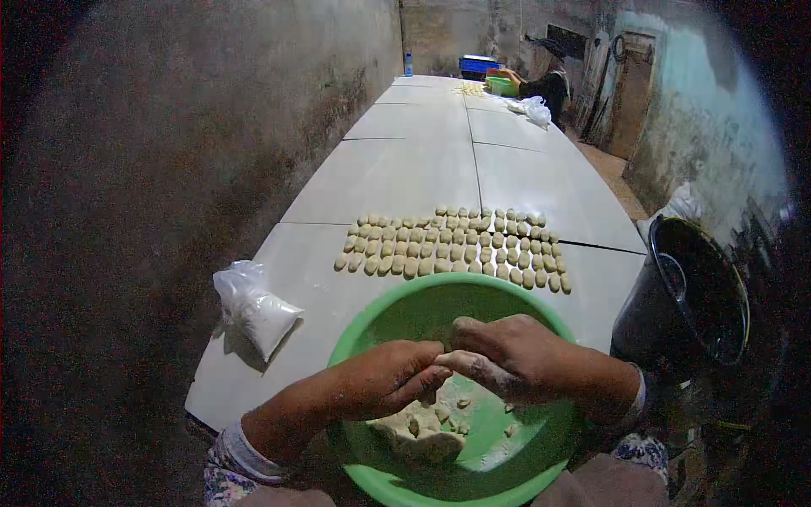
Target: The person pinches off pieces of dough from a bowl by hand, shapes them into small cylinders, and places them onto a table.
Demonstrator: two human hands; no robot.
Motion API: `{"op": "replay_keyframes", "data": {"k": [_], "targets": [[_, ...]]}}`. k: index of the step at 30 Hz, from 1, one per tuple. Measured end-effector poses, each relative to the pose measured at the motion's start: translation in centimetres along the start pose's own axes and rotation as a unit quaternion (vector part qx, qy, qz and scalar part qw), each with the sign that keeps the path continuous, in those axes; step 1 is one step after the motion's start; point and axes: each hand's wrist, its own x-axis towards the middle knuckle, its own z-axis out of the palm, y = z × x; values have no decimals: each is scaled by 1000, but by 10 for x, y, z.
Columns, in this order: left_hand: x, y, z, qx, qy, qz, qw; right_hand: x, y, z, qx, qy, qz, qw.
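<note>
"So, where are the hands?"

"Both the left hand (390, 378) and right hand (511, 355) are over a green bowl (453, 279), fingers curled in, fingertips close together. I cannot tell whether either holds anything."

"And the dough?"

"A lump of dough (414, 444) lies in the bowl below the left hand, with crumbs (463, 403) near it. Beyond the bowl, small dough pieces (441, 251) sit in rows on a white table (414, 173)."

"Nearby?"

"A bag of white powder (258, 311) to the left, a black bucket (649, 313) to the right."

Can't tell what's btwn L hand (395, 378) & R hand (511, 357) fingertips; L hand hides pt. of dough lump (418, 443); far person (555, 89) too small for detail.
</note>
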Motion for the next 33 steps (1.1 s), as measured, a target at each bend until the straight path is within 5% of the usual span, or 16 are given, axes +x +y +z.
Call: {"op": "replay_keyframes", "data": {"k": [6,10,14,28,33], "targets": [[-1,9,-1,26,15,35,999,1,14,8,18,-6,-28,999],[-1,0,-4,-127,-23,-7,992,2,9,6,36,2,-71,997],[-1,7,-6,-57,-46,-48,996,1,9,10,19,-6,-69,997],[0,3,-1,-56,-19,-58,997,5,6,-2,10,-39,71,997],[0,5,-1,-35,-10,-64,997,4,2,-2,24,-57,44,997]]}}
